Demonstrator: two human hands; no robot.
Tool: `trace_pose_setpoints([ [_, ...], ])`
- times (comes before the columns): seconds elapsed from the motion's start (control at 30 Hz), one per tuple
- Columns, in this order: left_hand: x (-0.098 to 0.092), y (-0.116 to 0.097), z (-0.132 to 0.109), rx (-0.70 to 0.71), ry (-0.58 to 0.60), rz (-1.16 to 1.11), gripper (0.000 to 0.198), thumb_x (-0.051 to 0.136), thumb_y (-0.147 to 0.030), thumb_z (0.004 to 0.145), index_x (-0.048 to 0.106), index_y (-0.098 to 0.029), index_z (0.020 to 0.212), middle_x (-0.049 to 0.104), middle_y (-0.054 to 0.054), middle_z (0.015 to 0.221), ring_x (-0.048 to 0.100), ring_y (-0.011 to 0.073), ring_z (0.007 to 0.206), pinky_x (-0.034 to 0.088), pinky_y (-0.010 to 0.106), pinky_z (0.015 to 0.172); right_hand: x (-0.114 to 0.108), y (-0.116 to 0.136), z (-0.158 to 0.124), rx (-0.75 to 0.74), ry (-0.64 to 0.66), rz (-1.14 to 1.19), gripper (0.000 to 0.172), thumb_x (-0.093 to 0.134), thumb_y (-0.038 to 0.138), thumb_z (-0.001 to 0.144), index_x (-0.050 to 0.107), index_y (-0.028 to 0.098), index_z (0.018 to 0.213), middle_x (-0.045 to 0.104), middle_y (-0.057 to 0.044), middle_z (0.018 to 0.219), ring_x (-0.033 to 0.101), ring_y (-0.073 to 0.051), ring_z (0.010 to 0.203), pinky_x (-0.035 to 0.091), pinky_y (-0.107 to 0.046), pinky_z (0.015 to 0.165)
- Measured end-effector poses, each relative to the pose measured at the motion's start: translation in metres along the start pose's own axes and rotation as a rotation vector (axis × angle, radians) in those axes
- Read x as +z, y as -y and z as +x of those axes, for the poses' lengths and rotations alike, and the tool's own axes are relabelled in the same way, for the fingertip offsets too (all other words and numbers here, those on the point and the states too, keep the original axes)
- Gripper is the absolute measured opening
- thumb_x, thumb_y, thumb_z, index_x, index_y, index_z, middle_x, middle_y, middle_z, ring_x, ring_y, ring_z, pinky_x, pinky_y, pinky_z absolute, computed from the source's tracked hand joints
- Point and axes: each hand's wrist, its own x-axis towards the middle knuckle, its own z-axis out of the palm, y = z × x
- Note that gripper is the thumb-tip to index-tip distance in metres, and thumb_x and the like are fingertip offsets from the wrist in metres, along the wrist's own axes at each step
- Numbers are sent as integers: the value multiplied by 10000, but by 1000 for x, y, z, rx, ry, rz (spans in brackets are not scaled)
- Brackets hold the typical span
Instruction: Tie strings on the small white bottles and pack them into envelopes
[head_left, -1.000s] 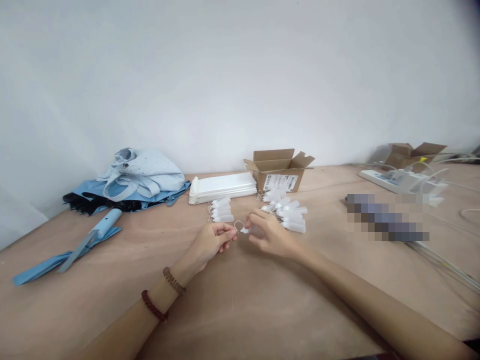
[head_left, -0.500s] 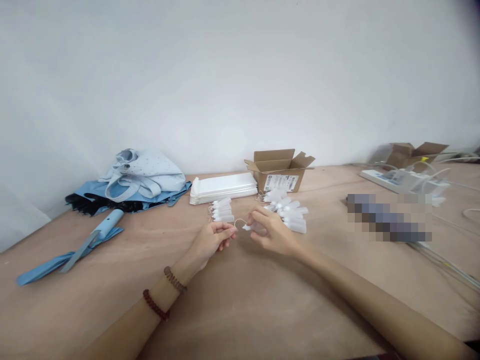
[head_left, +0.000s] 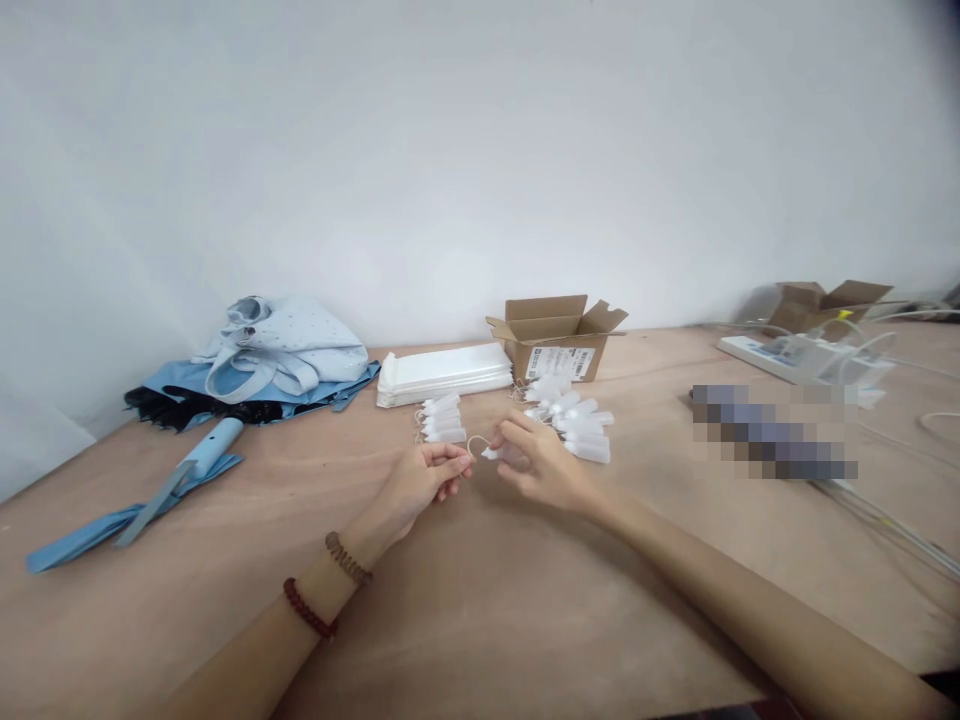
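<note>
My left hand pinches a thin pale cord between thumb and fingertips. The cord arcs across to my right hand, whose fingers are closed round a small translucent white piece with a narrow tip; most of this piece is hidden. Beyond my left hand lies a short row of similar white bottle-like pieces, with cords at their left ends. A larger loose cluster of the same pieces spreads just behind my right hand.
An open cardboard box stands behind the pieces, beside a stack of white flat packs. To the left are a blue umbrella and a light blue cloth bag. Rightward lie a blurred-out object, a power strip and another box.
The view has shifted very slightly. Both hands keep their places and their hold on the cord and the white piece.
</note>
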Motion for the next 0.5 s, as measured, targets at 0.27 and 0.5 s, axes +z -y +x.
trace_pose_setpoints([
  [0.27,-1,3,2,8,4,3,300,649,-427,744,630,-127,746,537,-7,600,398,66,471,263,200,444,0,0,-1,-4,20,-8,239,512,30,681,508,200,849,540,-45,901,542,-180,817,426,-294,716],
  [0.5,0,3,1,-11,0,34,295,660,-429,735,628,-135,739,555,-8,584,394,62,447,278,197,437,0,0,-1,2,62,-16,248,517,27,683,521,202,860,533,-41,910,536,-177,821,420,-286,713],
])
